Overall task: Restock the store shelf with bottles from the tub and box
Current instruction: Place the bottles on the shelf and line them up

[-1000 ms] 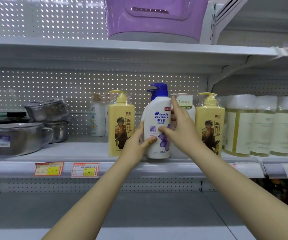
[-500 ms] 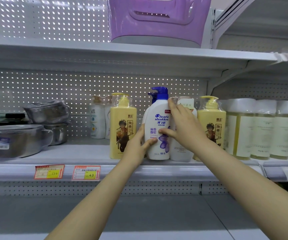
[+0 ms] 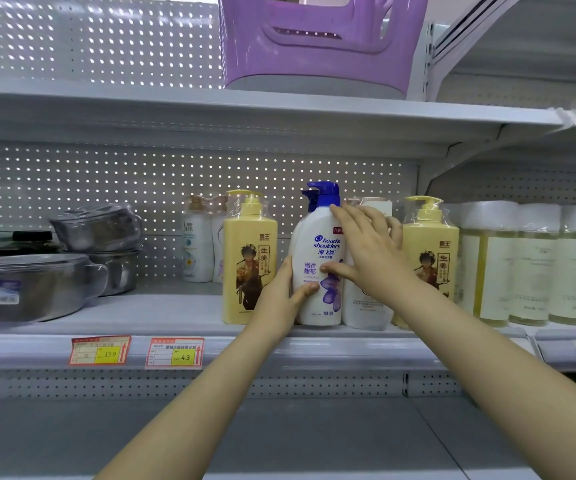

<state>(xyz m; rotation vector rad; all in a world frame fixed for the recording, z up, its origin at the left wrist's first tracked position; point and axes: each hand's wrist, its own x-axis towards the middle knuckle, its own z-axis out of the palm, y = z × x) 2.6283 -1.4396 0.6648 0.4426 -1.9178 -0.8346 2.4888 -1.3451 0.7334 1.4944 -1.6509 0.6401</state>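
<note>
The white plastic blue-pump shampoo bottle (image 3: 314, 247) is gripped low by the left hand (image 3: 288, 294); the right hand (image 3: 366, 251) is laid flat-fingered against it; judged heavy, stiff, slick; best held round the body.

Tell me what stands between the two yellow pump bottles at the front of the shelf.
In the head view: the white shampoo bottle with a blue pump, held by the left hand, and a white bottle beside it, under the right hand.
</note>
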